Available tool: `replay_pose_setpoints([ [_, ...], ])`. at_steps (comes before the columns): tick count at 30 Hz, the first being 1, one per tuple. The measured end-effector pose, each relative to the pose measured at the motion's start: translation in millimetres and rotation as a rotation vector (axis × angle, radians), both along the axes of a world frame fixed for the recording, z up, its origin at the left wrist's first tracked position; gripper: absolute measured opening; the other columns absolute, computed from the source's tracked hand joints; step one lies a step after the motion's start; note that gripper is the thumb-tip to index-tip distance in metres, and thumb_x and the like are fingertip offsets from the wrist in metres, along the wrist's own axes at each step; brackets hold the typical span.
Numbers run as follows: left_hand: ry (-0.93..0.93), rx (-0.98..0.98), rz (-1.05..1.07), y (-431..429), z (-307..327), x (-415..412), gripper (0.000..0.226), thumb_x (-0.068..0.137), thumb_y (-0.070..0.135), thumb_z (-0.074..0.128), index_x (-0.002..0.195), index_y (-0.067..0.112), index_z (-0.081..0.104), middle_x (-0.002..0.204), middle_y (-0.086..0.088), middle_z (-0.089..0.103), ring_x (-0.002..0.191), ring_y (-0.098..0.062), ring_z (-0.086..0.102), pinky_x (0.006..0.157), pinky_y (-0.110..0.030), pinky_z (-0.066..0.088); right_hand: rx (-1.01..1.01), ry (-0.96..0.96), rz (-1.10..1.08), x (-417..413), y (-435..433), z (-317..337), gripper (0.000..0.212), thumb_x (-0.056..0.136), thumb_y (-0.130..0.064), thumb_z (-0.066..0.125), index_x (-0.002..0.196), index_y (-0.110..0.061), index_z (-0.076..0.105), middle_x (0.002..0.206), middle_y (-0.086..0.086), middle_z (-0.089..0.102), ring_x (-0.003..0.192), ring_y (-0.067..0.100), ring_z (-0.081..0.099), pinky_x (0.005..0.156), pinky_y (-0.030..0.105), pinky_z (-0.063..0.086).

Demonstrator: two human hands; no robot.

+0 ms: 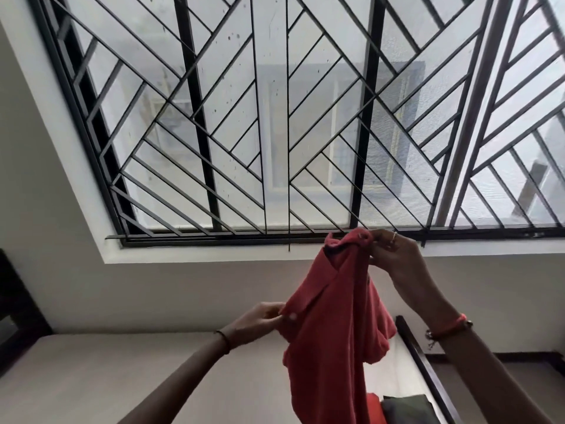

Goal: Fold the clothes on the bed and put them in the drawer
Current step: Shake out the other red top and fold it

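Head view: a red shirt [330,332] hangs in the air above the bed [91,377]; the right hand [394,255] pinches its top edge up by the window grille [214,133]; the left hand [263,319] pinches its side edge lower down. Folded clothes [406,408] lie on the bed beneath it.

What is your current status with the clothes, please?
Left hand and right hand both pinch red cloth shirt, held up over beige bed. Not folded yet. Dark olive cloth lies below.
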State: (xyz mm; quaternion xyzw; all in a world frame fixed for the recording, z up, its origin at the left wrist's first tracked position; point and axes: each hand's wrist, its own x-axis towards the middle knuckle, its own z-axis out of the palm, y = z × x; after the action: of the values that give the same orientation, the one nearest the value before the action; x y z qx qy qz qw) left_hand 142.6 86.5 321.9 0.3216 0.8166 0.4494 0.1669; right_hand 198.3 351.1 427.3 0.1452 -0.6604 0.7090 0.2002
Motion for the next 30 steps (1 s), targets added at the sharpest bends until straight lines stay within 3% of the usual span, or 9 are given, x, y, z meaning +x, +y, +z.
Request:
replay_pose_setpoints([
  [3, 0.135, -0.132, -0.010, -21.3, 35.3, -21.8, 0.026, 0.078, 0.061, 0.057, 0.082, 0.038, 0.067, 0.071, 0.031, 0.058, 0.071, 0.011, 0.048, 0.070, -0.013, 0.040, 0.080, -0.035, -0.066, 5.1, 18.3, -7.1, 0.032, 0.078, 0.011, 0.061, 0.076, -0.018, 0.075, 0.068, -0.002, 0.070, 0.067, 0.005, 0.063, 0.066, 0.021, 0.054],
  [5, 0.347, -0.192, 0.049, -36.0, 61.7, -47.0, 0.041, 0.075, 0.069, 0.052, 0.092, 0.033, 0.063, 0.084, 0.035, 0.058, 0.083, 0.008, 0.051, 0.082, -0.016, 0.042, 0.093, -0.064, -0.109, 7.6, 28.6, -18.9, 0.034, 0.078, 0.013, 0.061, 0.078, -0.018, 0.074, 0.067, -0.001, 0.071, 0.065, 0.005, 0.063, 0.064, 0.019, 0.055],
  [8, 0.618, -0.373, 0.130, -40.3, 104.7, -70.7, 0.034, 0.086, 0.053, 0.052, 0.096, 0.024, 0.066, 0.108, 0.007, 0.058, 0.102, -0.012, 0.051, 0.092, -0.035, 0.041, 0.057, -0.114, -0.147, 15.2, 30.6, -35.7, 0.013, 0.064, -0.025, 0.081, 0.076, -0.022, 0.076, 0.069, -0.001, 0.071, 0.065, 0.004, 0.063, 0.063, 0.017, 0.054],
  [9, 0.600, -0.398, 0.120, -36.4, 118.6, -73.1, 0.024, 0.092, 0.035, 0.054, 0.097, 0.015, 0.065, 0.100, -0.006, 0.059, 0.094, -0.017, 0.051, 0.086, -0.033, 0.041, 0.045, -0.129, -0.181, 15.3, 31.3, -44.9, 0.032, 0.055, -0.040, 0.084, 0.078, -0.019, 0.076, 0.071, -0.001, 0.071, 0.066, 0.005, 0.063, 0.064, 0.018, 0.055],
  [13, 0.617, -0.363, 0.114, -14.9, 161.0, -68.1, 0.010, 0.091, 0.000, 0.051, 0.093, 0.000, 0.061, 0.079, -0.008, 0.062, 0.069, -0.015, 0.056, 0.067, -0.025, 0.043, -0.009, -0.160, -0.217, 17.4, 21.4, -72.0, 0.016, 0.066, -0.026, 0.083, 0.077, -0.020, 0.075, 0.072, -0.001, 0.071, 0.067, 0.004, 0.062, 0.067, 0.019, 0.054],
  [18, 0.645, -0.283, 0.044, 9.7, 193.9, -65.0, 0.017, 0.092, -0.007, 0.043, 0.098, -0.004, 0.059, 0.084, -0.009, 0.062, 0.079, -0.021, 0.061, 0.075, -0.033, 0.051, 0.108, -0.274, -0.081, 14.1, 13.1, -85.5, 0.061, 0.041, -0.050, 0.088, 0.086, -0.013, 0.070, 0.073, 0.001, 0.071, 0.068, 0.007, 0.066, 0.066, 0.022, 0.053],
  [21, 0.680, -0.344, -0.115, 18.1, 210.4, -64.3, 0.015, 0.094, -0.004, 0.045, 0.099, -0.004, 0.059, 0.083, -0.004, 0.060, 0.075, -0.013, 0.057, 0.074, -0.020, 0.047, 0.422, -0.361, 0.058, 5.8, 14.5, -66.1, 0.096, 0.028, -0.066, 0.086, 0.110, -0.028, 0.056, 0.102, -0.001, 0.065, 0.095, 0.007, 0.064, 0.080, 0.020, 0.051],
  [25, 0.680, -0.471, -0.244, 34.6, 219.5, -60.6, 0.018, 0.091, -0.010, 0.044, 0.097, -0.006, 0.061, 0.077, 0.010, 0.056, 0.071, 0.006, 0.055, 0.072, -0.007, 0.041, 0.403, -0.172, 0.010, -6.1, -22.0, -13.4, 0.057, 0.058, -0.047, 0.079, 0.106, -0.029, 0.055, 0.105, -0.002, 0.063, 0.093, -0.006, 0.060, 0.083, 0.021, 0.048],
  [30, 0.664, -0.564, -0.306, 41.8, 207.8, -59.6, 0.023, 0.090, -0.010, 0.044, 0.103, -0.004, 0.063, 0.089, -0.005, 0.064, 0.083, -0.012, 0.057, 0.070, -0.007, 0.041, 0.345, -0.257, 0.098, -24.8, -66.4, 25.4, 0.017, 0.081, -0.021, 0.072, 0.085, -0.012, 0.058, 0.083, 0.008, 0.065, 0.080, 0.021, 0.064, 0.082, 0.045, 0.054],
])
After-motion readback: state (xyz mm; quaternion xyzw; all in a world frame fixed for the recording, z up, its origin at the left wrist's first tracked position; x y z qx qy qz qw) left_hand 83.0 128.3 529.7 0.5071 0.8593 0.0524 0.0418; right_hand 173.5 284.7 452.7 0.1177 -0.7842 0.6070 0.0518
